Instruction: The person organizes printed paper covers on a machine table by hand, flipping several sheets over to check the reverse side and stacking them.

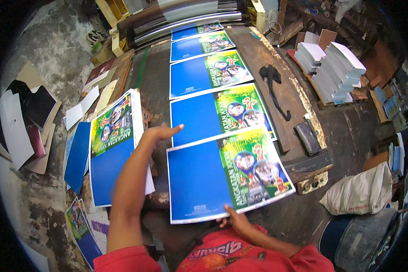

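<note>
My right hand (pixel 235 222) grips the near edge of a printed cover sheet (pixel 199 181), thumb on top and fingers beneath. The sheet is blue on its left half, green with round pictures on its right. It overlaps the near edge of a like sheet (pixel 192 113) lying on the machine bed (pixel 156 81). Over the left edge of that second sheet is my left hand (pixel 163 132), fingers stretched out and holding nothing. Farther up the bed more such sheets (pixel 190 72) lie in a row, running to the metal rollers (pixel 190 31).
A stack of matching sheets (pixel 111 177) stands left of the bed, beside blue card (pixel 75 158). On the bed's right side lie a black strap (pixel 273 86) and a dark pouch (pixel 307 138). Tall paper stacks (pixel 337 72) and a white sack (pixel 360 190) are farther right.
</note>
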